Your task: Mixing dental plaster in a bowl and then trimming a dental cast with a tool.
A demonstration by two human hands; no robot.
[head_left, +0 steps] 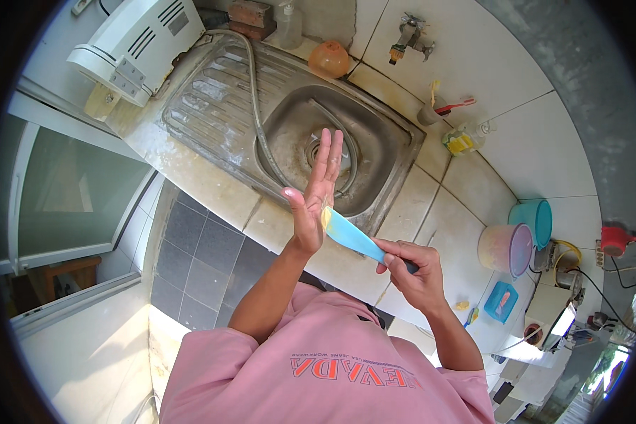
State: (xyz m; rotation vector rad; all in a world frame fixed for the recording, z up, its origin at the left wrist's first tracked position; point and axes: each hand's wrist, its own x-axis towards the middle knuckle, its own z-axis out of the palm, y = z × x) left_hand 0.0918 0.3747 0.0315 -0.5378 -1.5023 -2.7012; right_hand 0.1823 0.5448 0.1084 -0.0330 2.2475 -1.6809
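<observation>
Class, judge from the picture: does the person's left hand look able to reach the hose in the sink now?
Probably yes: the left hand is open, extended over the sink, with no visible barrier before the hose. The blue blade in the right hand seems to touch it, though.

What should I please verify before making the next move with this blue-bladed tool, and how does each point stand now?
1. Right hand has hold of the blue-bladed tool: ok.
2. Left hand holds nothing else, fingers extended: ok.
3. Blade tip well apart from the left hand: not ok, it is right at the palm.
4. Blade tip free of yellow residue: not ok.
5. Sink free of the hose: not ok.
6. Blade edge blunt: cannot tell.
</observation>
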